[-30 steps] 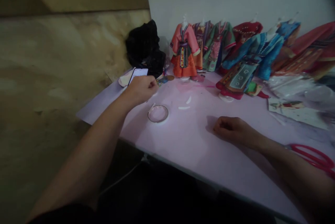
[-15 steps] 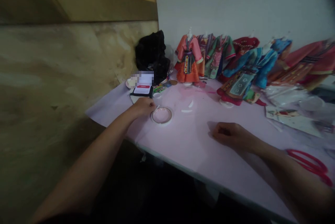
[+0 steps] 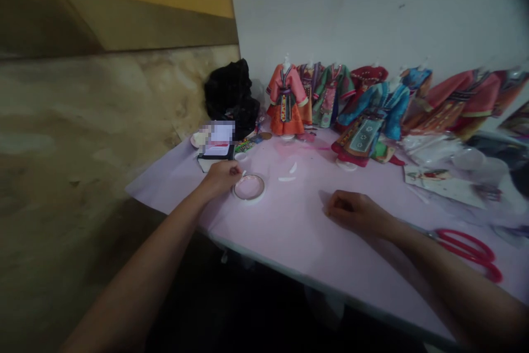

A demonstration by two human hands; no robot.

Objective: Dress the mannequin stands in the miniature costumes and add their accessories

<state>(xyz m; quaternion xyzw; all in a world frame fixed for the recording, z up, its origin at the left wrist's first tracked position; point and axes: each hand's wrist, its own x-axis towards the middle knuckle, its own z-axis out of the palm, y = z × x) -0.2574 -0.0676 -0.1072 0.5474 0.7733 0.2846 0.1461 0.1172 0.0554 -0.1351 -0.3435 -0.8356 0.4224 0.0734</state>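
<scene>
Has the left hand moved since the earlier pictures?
Yes, toward the near table edge: the left hand now sits level with the left rim of the round dish, where earlier it was farther back, beyond the dish.

No legible text is being shown anywhere in view. On the screen of a smartphone [image 3: 216, 146], a red bar and white panels are being displayed, but any wording is being hidden by pixelation and blur. Well to the right of the phone, a picture is being carried by a printed paper card [image 3: 444, 186], with no lettering being made out.
</scene>
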